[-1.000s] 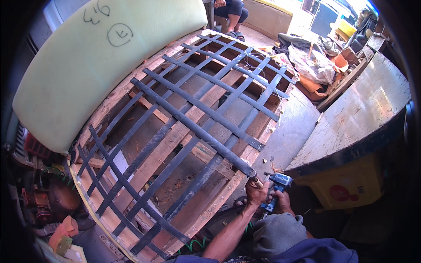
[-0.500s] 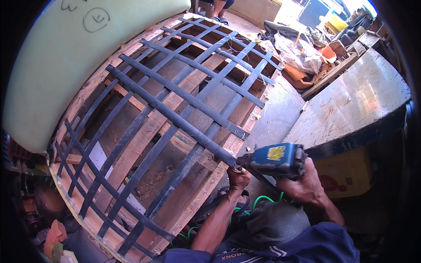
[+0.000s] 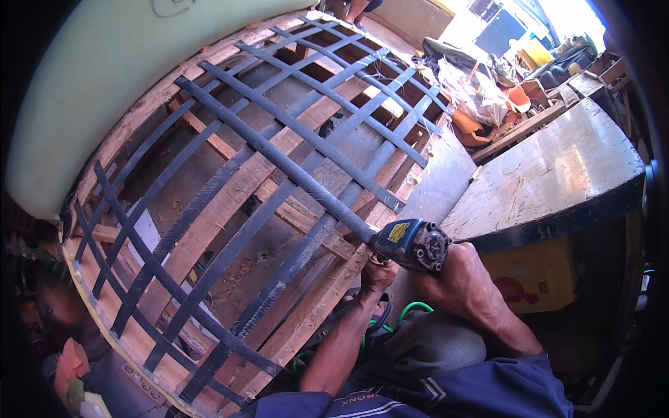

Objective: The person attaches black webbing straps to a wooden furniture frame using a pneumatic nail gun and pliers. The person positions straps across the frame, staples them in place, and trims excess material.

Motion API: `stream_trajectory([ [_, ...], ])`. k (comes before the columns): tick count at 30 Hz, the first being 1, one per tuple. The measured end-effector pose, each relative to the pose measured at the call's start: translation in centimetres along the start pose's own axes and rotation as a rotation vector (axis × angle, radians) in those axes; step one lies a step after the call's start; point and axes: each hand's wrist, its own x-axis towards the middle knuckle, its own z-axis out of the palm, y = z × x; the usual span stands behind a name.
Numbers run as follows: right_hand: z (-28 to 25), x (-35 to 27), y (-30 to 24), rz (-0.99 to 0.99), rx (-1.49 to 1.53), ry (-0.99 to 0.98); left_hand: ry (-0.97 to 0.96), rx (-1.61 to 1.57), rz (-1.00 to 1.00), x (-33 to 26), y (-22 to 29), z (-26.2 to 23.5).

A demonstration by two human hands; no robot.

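Note:
A wooden frame [image 3: 306, 346] lies before me, crossed by black webbing straps [image 3: 214, 282] woven over and under. One strap [image 3: 304, 180] runs diagonally to the frame's near right rail, and my left hand [image 3: 378, 276] is closed on its end just over the rail's edge. My right hand [image 3: 456, 277] grips a blue pneumatic staple gun [image 3: 412, 242] with a yellow label. The gun's nose is down at the rail by the strap's end, right above my left fingers; its exact contact is hidden. A green air hose [image 3: 416, 304] curves below the gun.
A large pale green foam block [image 3: 97, 104] stands along the frame's far left side. To the right is a worn metal-topped bench [image 3: 550, 174], with a yellow container [image 3: 533, 272] beneath. Plastic bags [image 3: 481, 94] and scraps pile up behind. Another person's legs [image 3: 359, 10] show at the top.
The staple gun has moved left and turned, bringing its nose onto the rail at the strap's end. My left hand keeps hold of the strap. The whole view has shifted slightly.

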Motion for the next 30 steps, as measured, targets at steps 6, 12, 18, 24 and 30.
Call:
stream_trajectory([
  [6,-0.7,-1.0,-1.1,0.046,0.130,-0.004,0.087,0.006,0.093,0.5,0.6,0.1],
  [12,0.6,-1.3,0.4,0.031,0.146,0.025,0.061,-0.071,0.051,0.6,0.1,0.6],
  [18,1.1,-1.1,1.5,-0.051,0.112,0.081,0.030,0.182,0.154,0.2,0.7,0.4],
  [24,0.8,-1.3,1.4,-0.043,0.275,0.170,0.068,0.182,-0.001,0.1,2.9,0.3],
  [30,0.8,-0.9,2.1,0.004,0.210,0.128,0.091,0.082,0.099,-0.3,3.1,0.6],
])
